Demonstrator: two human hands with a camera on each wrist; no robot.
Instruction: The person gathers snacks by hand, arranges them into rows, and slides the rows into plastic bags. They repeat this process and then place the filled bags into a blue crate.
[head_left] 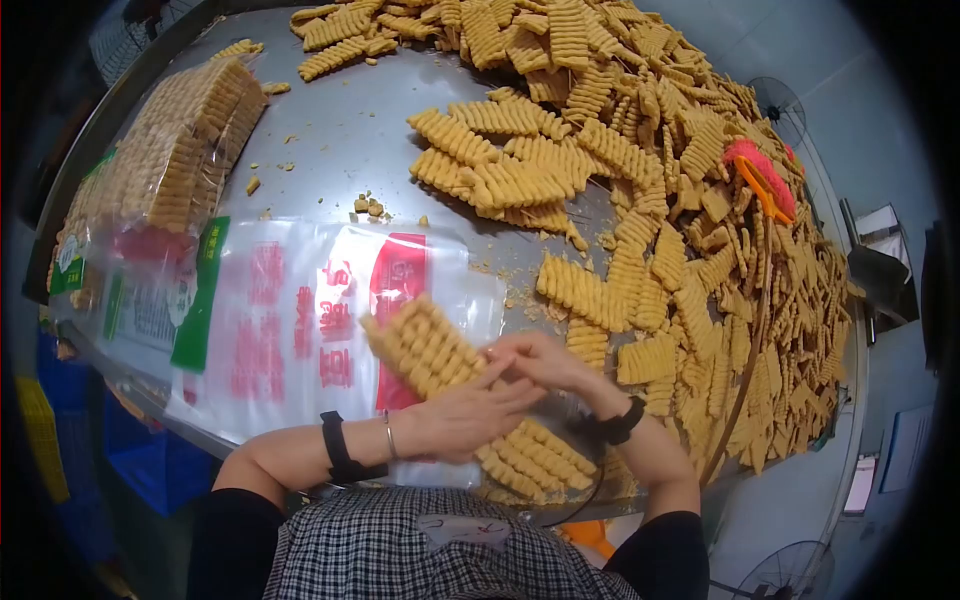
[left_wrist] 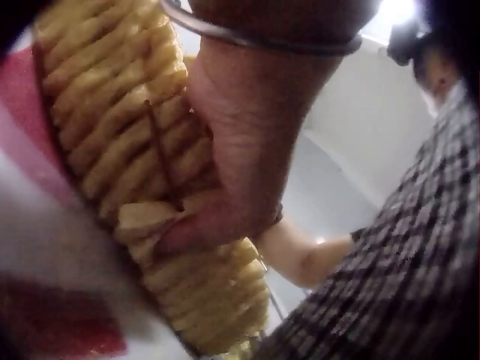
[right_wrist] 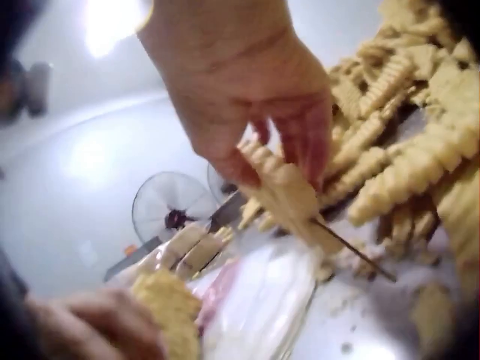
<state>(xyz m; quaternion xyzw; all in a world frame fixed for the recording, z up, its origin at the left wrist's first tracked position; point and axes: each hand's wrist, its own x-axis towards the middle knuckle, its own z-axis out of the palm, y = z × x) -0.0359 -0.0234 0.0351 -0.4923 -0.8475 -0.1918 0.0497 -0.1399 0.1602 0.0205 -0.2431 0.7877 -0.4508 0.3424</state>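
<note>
A block of ridged, golden fried snack bars lies slantwise under my left hand, over the edge of a printed plastic bag. In the left wrist view, the thumb of that hand curls against a snack piece, and a thin brown stick lies along the ridges. My right hand meets the left fingers in the head view. Seen from the right wrist, it pinches a ridged snack piece with a thin brown stick jutting from its lower end.
A clear bag packed with snack bars stands at the left of the metal table. Heaped loose bars cover the back and right, with an orange-handled tool on top. Blue crates stand below the left edge.
</note>
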